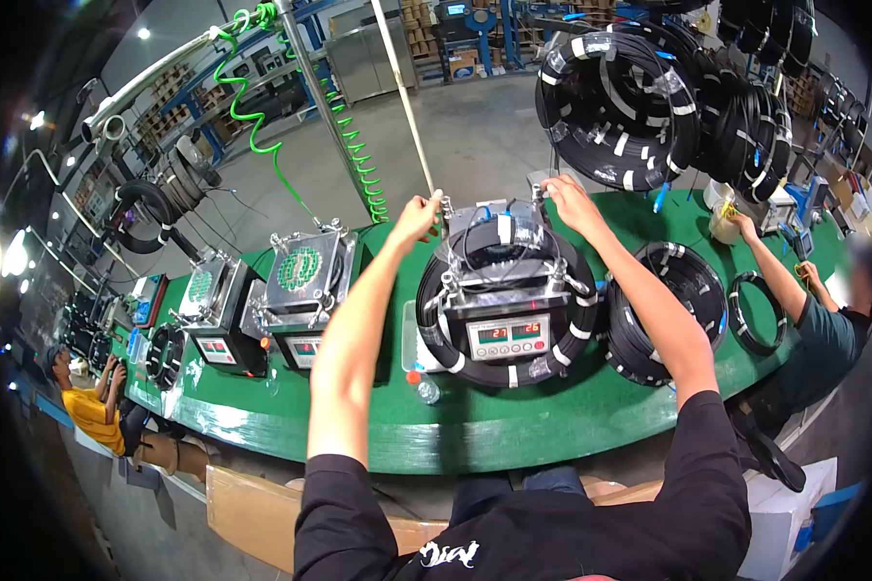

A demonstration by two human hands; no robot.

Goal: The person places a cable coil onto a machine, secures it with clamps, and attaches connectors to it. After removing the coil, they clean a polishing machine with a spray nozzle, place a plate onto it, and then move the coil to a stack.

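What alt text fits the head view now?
The left hand and right hand reach to the top corners of a grey metal machine with a red digital display, ringed by a black cable coil with white bands, on a green bench. A person in a teal shirt works alongside.

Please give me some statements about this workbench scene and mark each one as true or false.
1. The left hand and the right hand both reach to the far edge of the machine with the red display. True.
2. The workbench top is blue. False: it is green.
3. A black cable coil lies around that machine. True.
4. The spiral hose is red. False: it is green.
5. The co-worker on the right wears yellow. False: the shirt is dark teal; the co-worker in yellow sits at the left.
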